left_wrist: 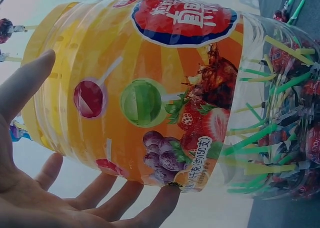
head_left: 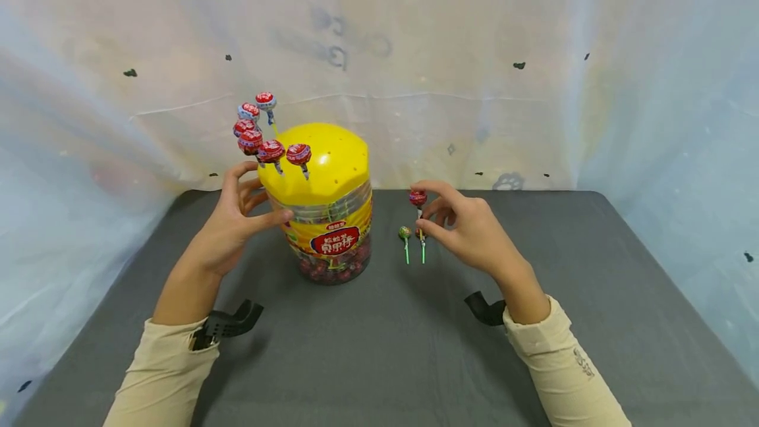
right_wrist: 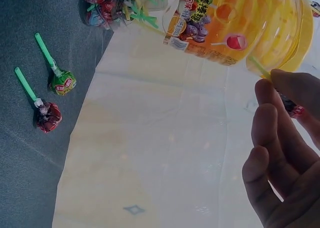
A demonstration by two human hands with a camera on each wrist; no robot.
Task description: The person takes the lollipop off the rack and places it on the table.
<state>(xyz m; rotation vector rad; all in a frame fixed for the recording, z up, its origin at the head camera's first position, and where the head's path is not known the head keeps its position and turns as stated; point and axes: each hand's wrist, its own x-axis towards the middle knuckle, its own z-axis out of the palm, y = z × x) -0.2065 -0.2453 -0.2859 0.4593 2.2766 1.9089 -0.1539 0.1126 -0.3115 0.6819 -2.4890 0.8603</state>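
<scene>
Head: jar (head_left: 335, 242) on tabletop (head_left: 356, 361), gripped near the lid (head_left: 323, 163) by the left hand (head_left: 230, 224); lollipop (head_left: 418, 198) pinched in the right hand (head_left: 468, 226). Left wrist: jar is spanned, should be kept steady. Right wrist: stick (right_wrist: 260, 68) best kept straight, free end exposed.

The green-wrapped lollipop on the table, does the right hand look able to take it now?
Probably not freely: the right hand pinches another lollipop, though nothing seems to cover the green-wrapped lollipop.
</scene>
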